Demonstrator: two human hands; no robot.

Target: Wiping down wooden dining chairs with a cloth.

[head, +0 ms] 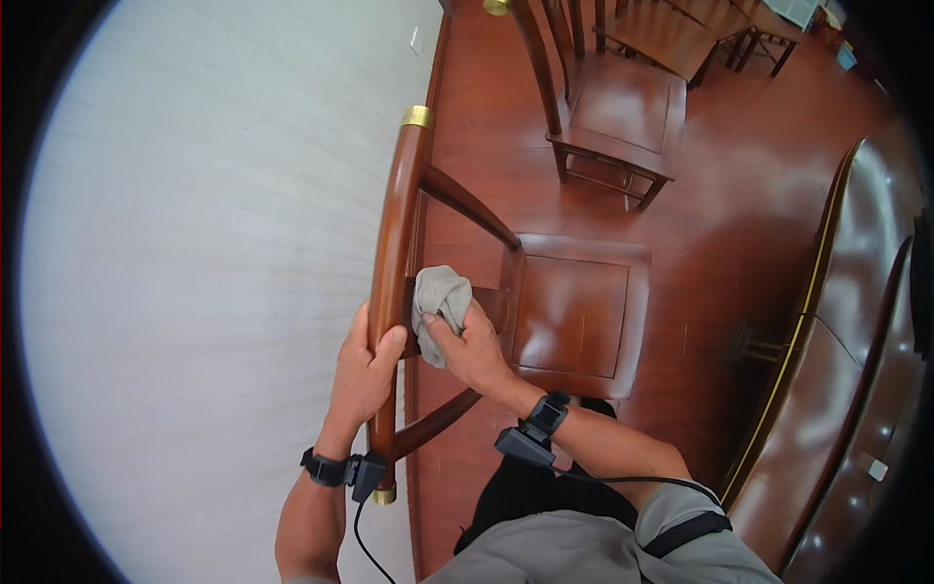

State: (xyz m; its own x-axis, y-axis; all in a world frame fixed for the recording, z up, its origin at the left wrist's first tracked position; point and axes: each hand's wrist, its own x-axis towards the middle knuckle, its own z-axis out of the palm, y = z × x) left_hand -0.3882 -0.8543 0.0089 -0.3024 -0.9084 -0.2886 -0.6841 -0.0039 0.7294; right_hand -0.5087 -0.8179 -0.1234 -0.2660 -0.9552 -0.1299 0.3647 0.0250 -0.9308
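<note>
A wooden chair [573, 317] with a polished seat stands before me, its back close beside the pale wall. My left hand [368, 369] grips the chair's thick top rail [398, 226], with the thumb lying over it. The rail has brass-coloured caps [417, 117] at both ends. In my right hand [474, 347] is a bunched grey cloth [442, 303], pressed against the front of the chair's backrest just beside the rail. The cloth hides part of the back splat [487, 306], and the fingertips behind it are partly hidden.
The pale wall [219, 255] runs along the left. A second wooden chair [620, 109] stands farther off, with more wooden seats [660, 36] behind it. On the right is a long brown padded leather seat [810, 409] with a small white object [878, 469]. Cables hang from both wrist straps.
</note>
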